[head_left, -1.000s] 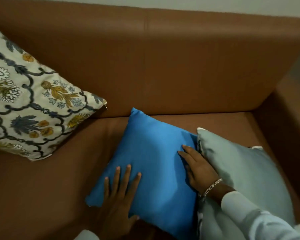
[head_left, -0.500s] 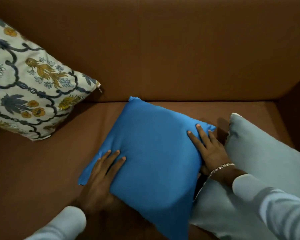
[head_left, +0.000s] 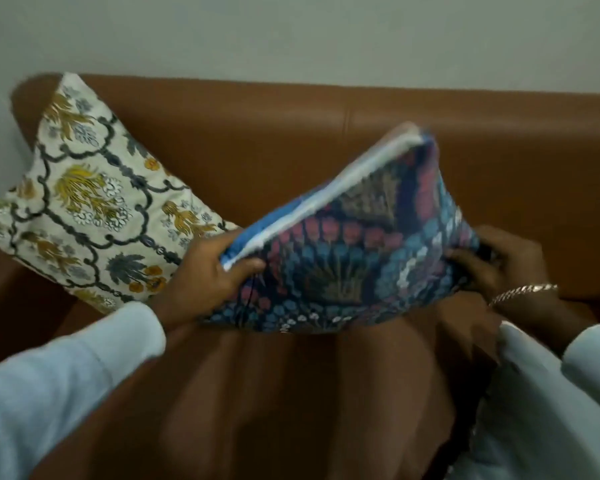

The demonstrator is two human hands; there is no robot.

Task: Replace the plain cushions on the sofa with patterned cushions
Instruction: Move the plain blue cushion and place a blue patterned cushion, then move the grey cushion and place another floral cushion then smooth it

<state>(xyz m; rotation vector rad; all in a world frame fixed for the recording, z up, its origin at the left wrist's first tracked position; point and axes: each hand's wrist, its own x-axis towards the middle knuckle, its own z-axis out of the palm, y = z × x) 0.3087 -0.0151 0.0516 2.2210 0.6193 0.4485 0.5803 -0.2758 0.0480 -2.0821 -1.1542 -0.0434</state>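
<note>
I hold a cushion [head_left: 354, 258] above the brown sofa seat [head_left: 274, 393], tilted up. Its near face is dark with a blue, pink and white pattern; the plain blue side and a white seam show along its upper edge. My left hand [head_left: 212, 275] grips its left corner. Gripping its right edge is my right hand [head_left: 499, 265], which wears a bracelet. A cream floral cushion [head_left: 90, 209] leans on the sofa back at the left. The plain pale grey cushion [head_left: 534, 410] lies at the lower right, partly behind my right sleeve.
The brown sofa backrest [head_left: 326, 140] runs across the view with a pale wall [head_left: 291, 36] above it. The left armrest [head_left: 0, 289] rises beside the floral cushion. Brown seat shows below the held cushion.
The blue cushion lay flat on the seat under both palms. Now both hands have lifted it and turned it over, showing a patterned face. The camera has tilted up and back.
</note>
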